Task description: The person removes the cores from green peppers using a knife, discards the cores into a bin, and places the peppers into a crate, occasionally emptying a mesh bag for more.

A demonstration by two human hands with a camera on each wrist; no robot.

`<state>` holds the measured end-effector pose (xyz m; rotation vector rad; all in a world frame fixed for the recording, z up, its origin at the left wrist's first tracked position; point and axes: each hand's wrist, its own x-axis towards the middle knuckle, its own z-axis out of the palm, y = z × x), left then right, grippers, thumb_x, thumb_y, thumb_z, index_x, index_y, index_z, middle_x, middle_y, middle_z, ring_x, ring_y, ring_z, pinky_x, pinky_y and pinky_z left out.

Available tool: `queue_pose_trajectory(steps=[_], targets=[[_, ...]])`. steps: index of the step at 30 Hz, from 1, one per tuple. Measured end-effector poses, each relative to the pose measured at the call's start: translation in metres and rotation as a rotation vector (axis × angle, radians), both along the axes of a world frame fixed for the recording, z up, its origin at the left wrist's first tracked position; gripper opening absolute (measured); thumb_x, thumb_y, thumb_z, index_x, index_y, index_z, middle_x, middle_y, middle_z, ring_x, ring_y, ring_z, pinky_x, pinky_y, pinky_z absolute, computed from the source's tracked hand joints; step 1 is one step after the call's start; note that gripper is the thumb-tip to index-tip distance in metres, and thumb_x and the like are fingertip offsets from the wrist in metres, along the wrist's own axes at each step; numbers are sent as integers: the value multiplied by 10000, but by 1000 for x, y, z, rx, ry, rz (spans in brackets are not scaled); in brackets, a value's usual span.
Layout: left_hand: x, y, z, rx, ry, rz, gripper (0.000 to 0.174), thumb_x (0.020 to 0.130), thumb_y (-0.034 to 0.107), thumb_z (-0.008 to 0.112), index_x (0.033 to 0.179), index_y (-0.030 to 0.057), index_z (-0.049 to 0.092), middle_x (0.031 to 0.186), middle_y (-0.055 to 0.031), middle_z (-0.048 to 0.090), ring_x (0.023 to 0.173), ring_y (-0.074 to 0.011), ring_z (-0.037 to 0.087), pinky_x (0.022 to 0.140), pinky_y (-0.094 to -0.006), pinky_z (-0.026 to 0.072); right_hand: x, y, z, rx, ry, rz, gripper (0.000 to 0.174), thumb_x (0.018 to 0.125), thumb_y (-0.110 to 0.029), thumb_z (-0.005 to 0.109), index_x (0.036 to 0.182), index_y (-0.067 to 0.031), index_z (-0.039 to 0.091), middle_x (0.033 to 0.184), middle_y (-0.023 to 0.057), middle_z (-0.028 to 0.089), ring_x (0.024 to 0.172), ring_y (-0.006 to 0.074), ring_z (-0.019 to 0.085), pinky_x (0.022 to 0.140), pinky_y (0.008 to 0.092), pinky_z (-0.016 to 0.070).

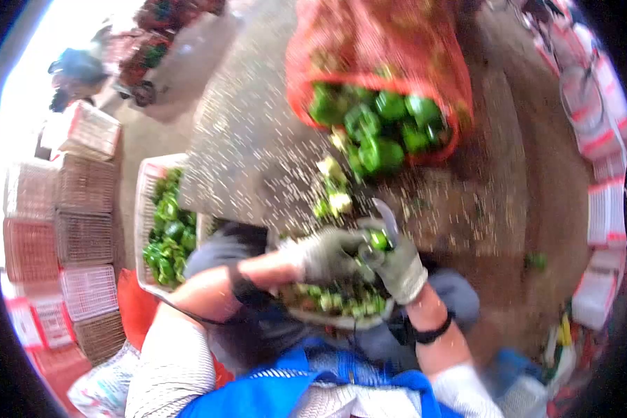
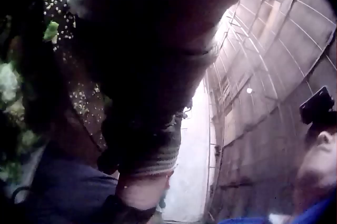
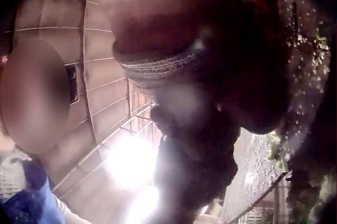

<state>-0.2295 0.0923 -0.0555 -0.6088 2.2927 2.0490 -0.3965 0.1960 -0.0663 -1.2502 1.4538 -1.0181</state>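
Observation:
Both hands wear pale gloves and meet low in the middle of the head view. My right hand (image 1: 401, 270) grips a knife whose curved blade (image 1: 386, 214) points up and away. A green bell pepper (image 1: 379, 240) shows between the hands, against the blade's base; my left hand (image 1: 331, 255) holds it from the left, its fingers blurred. Below them a container (image 1: 306, 319) holds cut green and pale pieces. Pale pepper cores (image 1: 339, 203) lie just beyond the hands. In both wrist views the gloved hands are dark, and what they hold is hidden.
A red mesh sack (image 1: 380, 42) lies with its mouth towards me, spilling green peppers (image 1: 381, 155) onto a seed-strewn board (image 1: 251, 132). At my left stands a pale crate (image 1: 144, 244) of green peppers. Stacked baskets (image 1: 83, 230) line the far left; white-and-red boxes (image 1: 606, 216) line the right.

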Motion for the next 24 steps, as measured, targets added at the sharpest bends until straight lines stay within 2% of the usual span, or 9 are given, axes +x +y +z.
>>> queue_pose_trajectory(steps=[1, 3, 5, 6, 9, 14, 18, 23, 24], targets=[[1, -2, 1, 284, -105, 47, 408, 794, 227, 796, 1119, 37, 640, 1028, -45, 690, 966, -124, 615, 872, -341, 514, 7, -2, 19, -48, -23, -130, 689, 881, -631, 563, 1327, -106, 534, 992, 104, 683, 901, 191, 649, 773, 331, 510], [6, 0, 9, 942, -18, 132, 542, 745, 390, 824, 1109, 31, 643, 1085, -39, 674, 985, -136, 610, 882, -329, 509, -2, -1, 16, 133, -331, -143, 727, 905, -454, 657, 1421, -16, 392, 1090, 46, 650, 946, 108, 595, 875, 277, 473], [5, 4, 7, 882, 4, 189, 669, 713, 507, 813, 1142, 30, 623, 1119, -37, 656, 1003, -149, 606, 887, -316, 502, -5, -7, 11, 131, -371, -191, 536, 934, -455, 612, 1277, -49, 545, 967, 48, 672, 890, 126, 614, 813, 296, 493], [6, 0, -6, 906, 73, 200, 541, 805, 306, 788, 1226, 33, 586, 1089, -5, 641, 989, -112, 590, 849, -262, 500, -6, -10, 9, 125, -389, -207, 468, 948, -456, 590, 1205, -65, 622, 905, 49, 683, 863, 136, 624, 782, 305, 503], [-17, -9, 9, 858, 93, 398, 574, 829, 293, 769, 1300, 64, 536, 1049, 32, 619, 921, -68, 568, 784, -215, 491, -12, -26, 14, -30, -315, -230, 769, 834, -553, 692, 1350, -21, 485, 1262, 97, 564, 1164, 184, 515, 1028, 314, 377], [-6, -31, 12, 595, -113, 91, 541, 954, 315, 617, 1408, 73, 450, 1272, -4, 573, 1147, -118, 519, 982, -289, 432, -15, -20, 13, 17, -348, -174, 1022, 728, -576, 770, 1462, -19, 328, 1306, 131, 542, 1202, 202, 505, 1046, 327, 374], [-1, -32, 4, 308, -23, -31, 526, 970, 288, 587, 1411, 43, 438, 1340, -38, 545, 1220, -144, 484, 1052, -314, 384, -3, -16, -2, -9, -251, -136, 894, 745, -425, 820, 1411, -6, 396, 1340, 151, 529, 1229, 220, 507, 1053, 340, 392], [-21, -11, -2, 1267, -82, 548, 382, 911, -19, 539, 1289, 37, 536, 1216, -37, 604, 1167, -163, 540, 1016, -298, 422, 4, -26, -18, 38, -56, -152, 632, 710, -237, 832, 1228, -56, 519, 1110, 149, 605, 1019, 274, 597, 930, 383, 474], [-14, -1, -39, 1044, -62, 606, 381, 867, -75, 555, 1235, 20, 571, 1166, -74, 634, 1101, -188, 583, 964, -304, 456, 5, -27, -27, 13, -14, -167, 674, 708, -264, 838, 1256, -56, 507, 1096, 130, 612, 1001, 251, 597, 914, 370, 480]])
